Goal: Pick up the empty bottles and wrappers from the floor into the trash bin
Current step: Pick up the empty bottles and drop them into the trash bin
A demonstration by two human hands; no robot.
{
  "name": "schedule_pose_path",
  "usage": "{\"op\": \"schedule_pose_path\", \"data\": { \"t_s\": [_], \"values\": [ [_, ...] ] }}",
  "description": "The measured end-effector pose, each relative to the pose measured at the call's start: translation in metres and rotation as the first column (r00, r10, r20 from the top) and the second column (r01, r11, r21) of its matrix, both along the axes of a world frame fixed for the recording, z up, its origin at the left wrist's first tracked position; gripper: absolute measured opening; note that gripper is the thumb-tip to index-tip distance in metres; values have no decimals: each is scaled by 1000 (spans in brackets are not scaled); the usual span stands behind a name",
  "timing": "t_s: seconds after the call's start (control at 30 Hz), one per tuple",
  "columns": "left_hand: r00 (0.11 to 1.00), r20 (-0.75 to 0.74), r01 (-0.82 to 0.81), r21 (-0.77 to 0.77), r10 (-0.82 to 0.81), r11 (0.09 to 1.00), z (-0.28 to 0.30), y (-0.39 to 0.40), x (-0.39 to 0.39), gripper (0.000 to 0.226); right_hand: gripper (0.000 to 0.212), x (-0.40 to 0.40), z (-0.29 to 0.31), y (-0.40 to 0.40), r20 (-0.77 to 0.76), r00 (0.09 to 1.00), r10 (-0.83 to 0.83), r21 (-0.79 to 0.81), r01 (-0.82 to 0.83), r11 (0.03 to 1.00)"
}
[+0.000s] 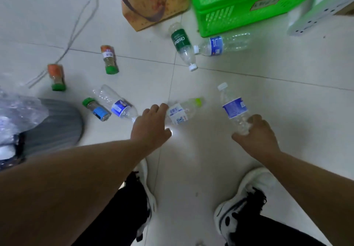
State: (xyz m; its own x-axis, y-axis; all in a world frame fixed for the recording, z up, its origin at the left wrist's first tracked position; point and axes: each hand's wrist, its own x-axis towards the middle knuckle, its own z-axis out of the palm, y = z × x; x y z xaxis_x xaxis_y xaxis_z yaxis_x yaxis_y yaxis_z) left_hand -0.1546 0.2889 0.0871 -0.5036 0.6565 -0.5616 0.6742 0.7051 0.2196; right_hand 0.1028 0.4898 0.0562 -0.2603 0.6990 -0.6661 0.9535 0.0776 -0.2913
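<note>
My right hand [256, 132] is shut around the base of a clear bottle with a blue label [233, 109], held cap-up above the floor. My left hand [151, 125] curls over the bottom end of a blurred clear bottle with a white label and yellow-green cap [183, 111]. A second blue-label bottle [116, 104] lies just left of that hand. Farther off lie a green-label bottle [181, 42] and a third blue-label bottle [220, 45]. Three small green-capped jars [110, 60] [56, 77] [96, 109] lie to the left. The grey trash bin [57, 123] with a clear liner stands at the far left.
A green plastic crate [239, 6] and a brown paper bag [153, 2] stand at the back. A white board [316, 15] lies at the back right. A grey cable [76, 31] runs across the tiled floor. My two shoes [239, 203] are below the hands.
</note>
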Motion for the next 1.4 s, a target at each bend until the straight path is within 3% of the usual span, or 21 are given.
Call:
{"op": "schedule_pose_path", "data": {
  "t_s": [0.3, 0.57, 0.83, 1.17, 1.4],
  "values": [
    [950, -49, -309, 9, 309, 951, 160, -89, -26, 67, 53, -38, 174, -16, -32, 996, 86, -34, -87, 996],
    [821, -5, -569, 59, 570, 820, 235, -153, -13, 55, 53, -84, 264, -37, -63, 972, 225, -23, -227, 974],
    [670, 24, -739, 121, 742, 663, 268, -222, -26, 65, 60, -151, 302, -85, -50, 922, 384, -54, -386, 921],
    [479, 18, -869, 150, 878, 471, 292, -345, -135, 68, 61, -281, 329, -177, -19, 862, 506, -89, -506, 858],
    [414, 23, -903, 139, 910, 407, 296, -403, -184, 65, 57, -370, 321, -247, -77, 811, 580, -145, -584, 798]
  ]
}}
